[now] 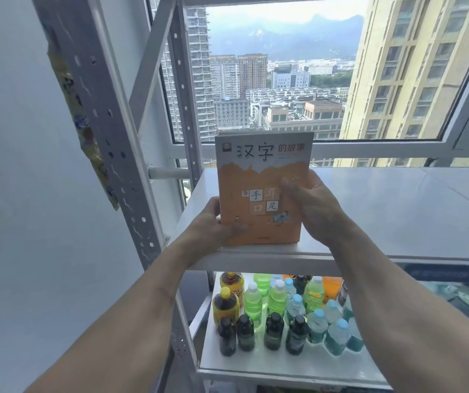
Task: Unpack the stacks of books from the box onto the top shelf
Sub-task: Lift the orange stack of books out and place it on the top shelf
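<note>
An orange and white book (261, 177) with Chinese characters on its cover stands upright at the front left of the white top shelf (397, 211). My left hand (216, 222) grips its lower left edge, thumb on the cover. My right hand (309, 202) holds its right edge, fingers across the cover. Whether more books stand behind this one is hidden. The box is not in view.
A grey perforated shelf post (105, 114) rises at the left, with a wall beyond it. A large window (284, 66) is behind the shelf. The lower shelf (284, 367) holds several bottles (278, 316), green, dark and blue-capped.
</note>
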